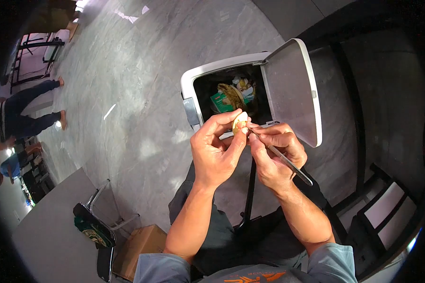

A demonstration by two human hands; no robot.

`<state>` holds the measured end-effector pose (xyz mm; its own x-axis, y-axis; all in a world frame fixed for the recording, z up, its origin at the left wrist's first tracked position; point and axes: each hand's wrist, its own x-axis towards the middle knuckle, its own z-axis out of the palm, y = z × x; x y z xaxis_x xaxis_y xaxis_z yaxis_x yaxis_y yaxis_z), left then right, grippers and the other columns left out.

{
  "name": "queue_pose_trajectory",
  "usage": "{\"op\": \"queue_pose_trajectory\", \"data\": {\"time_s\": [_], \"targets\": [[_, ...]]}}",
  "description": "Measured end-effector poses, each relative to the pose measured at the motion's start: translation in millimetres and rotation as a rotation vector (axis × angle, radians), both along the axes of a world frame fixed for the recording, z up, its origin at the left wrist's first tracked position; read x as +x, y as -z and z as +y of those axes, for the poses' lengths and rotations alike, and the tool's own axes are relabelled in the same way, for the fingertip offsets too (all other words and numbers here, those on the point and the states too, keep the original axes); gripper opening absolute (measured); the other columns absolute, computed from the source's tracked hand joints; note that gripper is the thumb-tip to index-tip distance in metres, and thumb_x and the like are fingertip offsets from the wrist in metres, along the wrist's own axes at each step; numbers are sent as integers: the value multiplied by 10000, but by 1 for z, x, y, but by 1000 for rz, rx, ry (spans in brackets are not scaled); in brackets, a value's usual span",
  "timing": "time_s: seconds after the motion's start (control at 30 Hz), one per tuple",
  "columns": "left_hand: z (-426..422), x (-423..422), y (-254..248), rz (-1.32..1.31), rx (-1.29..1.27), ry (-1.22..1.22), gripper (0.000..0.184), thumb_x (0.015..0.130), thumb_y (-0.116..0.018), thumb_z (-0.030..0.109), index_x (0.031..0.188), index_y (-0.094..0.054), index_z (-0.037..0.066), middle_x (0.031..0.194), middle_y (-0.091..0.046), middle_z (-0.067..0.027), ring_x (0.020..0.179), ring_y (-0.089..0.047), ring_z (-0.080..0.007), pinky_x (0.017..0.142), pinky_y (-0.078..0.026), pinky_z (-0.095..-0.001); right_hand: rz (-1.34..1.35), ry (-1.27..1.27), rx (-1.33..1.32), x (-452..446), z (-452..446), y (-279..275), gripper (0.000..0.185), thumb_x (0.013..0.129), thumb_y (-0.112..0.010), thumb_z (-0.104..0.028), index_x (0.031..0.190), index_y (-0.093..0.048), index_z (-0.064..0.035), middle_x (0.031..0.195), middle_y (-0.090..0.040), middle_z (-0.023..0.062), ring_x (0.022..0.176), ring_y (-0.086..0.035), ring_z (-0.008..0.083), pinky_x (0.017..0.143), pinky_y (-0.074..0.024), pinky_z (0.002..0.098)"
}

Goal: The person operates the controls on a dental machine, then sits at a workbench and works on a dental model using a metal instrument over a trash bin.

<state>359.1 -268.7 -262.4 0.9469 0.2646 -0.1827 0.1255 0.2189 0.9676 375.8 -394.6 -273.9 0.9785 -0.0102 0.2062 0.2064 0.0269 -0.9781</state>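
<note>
Over an open waste bin (188,82), my left hand (215,153) pinches a small pale-yellow piece of food (239,121) between thumb and fingertips; it looks like a peeled clove or bit of root, though its exact kind is unclear. My right hand (276,158) is closed round a slim metal tool with a ridged handle (290,164). The handle points down to the right, and the working end is hidden by my fingers near the piece. Both hands' fingertips meet at the piece, just in front of the bin's opening.
The bin's lid (293,89) stands open on the right. Inside are a green box (220,102) and brown peel-like scraps (232,95). A chair (99,221) and cardboard box (139,250) stand lower left. Other people's legs (38,106) show at far left.
</note>
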Motion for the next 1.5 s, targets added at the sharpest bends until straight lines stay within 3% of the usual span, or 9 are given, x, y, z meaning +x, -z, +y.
{"op": "queue_pose_trajectory", "data": {"time_s": [0.4,0.5,0.7,0.8,1.33,1.5], "targets": [[-3,0,1,6,-11,0,270,909,-621,-87,1178,-600,-72,1075,-701,-175,1030,-697,-237,903,-571,-325,-12,-5,-27,3,-1,-3,145,771,-743,121,801,-631,33,855,-682,142,847,-732,221,736,-598,300],[-3,0,3,-26,-10,-2,265,913,-650,-48,1175,-605,-58,1093,-690,-157,1030,-684,-188,803,-614,-279,-30,-5,-40,3,-2,-3,147,766,-744,119,799,-630,32,845,-683,147,848,-733,231,748,-603,312],[-1,-2,4,-30,53,-10,263,906,-668,-41,1163,-612,-54,1093,-691,-141,1005,-678,-161,773,-613,-259,-147,-23,-87,7,-3,-6,158,760,-743,118,794,-618,28,849,-688,156,861,-734,258,792,-607,341],[-1,-2,1,-3,53,2,250,909,-622,-76,1158,-603,-68,1032,-710,-168,967,-699,-205,823,-580,-287,-121,-37,-54,6,-2,-5,159,762,-740,118,792,-613,28,851,-689,160,881,-735,274,799,-607,350],[-1,-2,7,-19,-11,10,249,911,-663,-43,1155,-617,-64,1073,-699,-137,1020,-678,-167,802,-603,-261,-95,-38,-92,5,-6,-1,148,765,-768,92,787,-640,21,837,-715,167,902,-743,265,745,-601,321],[-1,-3,8,-25,-24,2,234,915,-664,-38,1143,-619,-66,1071,-696,-135,1016,-678,-165,801,-605,-261,-113,-97,-135,5,-9,-2,168,792,-735,112,809,-590,29,837,-691,166,933,-734,324,816,-604,375]]}}
